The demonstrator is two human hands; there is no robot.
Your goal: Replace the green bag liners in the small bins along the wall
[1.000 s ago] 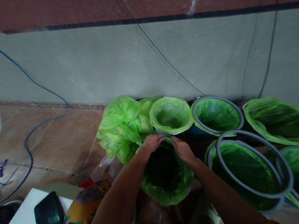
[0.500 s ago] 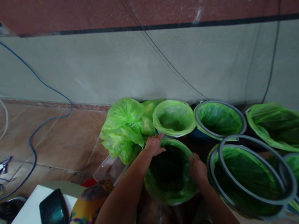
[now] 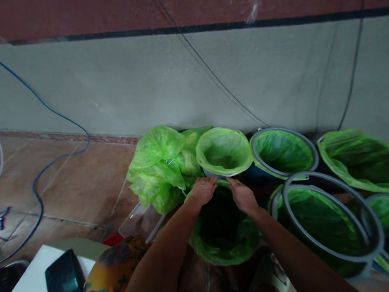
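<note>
A round bin lined with a green plastic bag stands upright in front of me, its mouth facing up. My left hand [image 3: 204, 191] is closed over the far left part of its rim. Close beside it, my right hand [image 3: 243, 196] grips the far right part of the same rim. Between them, the edge of the green bin liner [image 3: 224, 257] folds down over the outside of the bin. The bin's inside is dark, and I cannot make out its bottom. Just behind my hands stands another lined bin [image 3: 225, 168].
Bunched green bags [image 3: 162, 168] sit to the left of the bins. More lined bins stand rightward, with a loose grey ring [image 3: 336, 254] lying across one. A black phone [image 3: 66, 287] rests on a white surface [image 3: 31, 286]. A blue cable [image 3: 39, 182] crosses the tiled floor.
My right hand has moved from the bin's right side to its far rim, nearer my left hand. My left hand stays at the far left rim. The view has shifted slightly.
</note>
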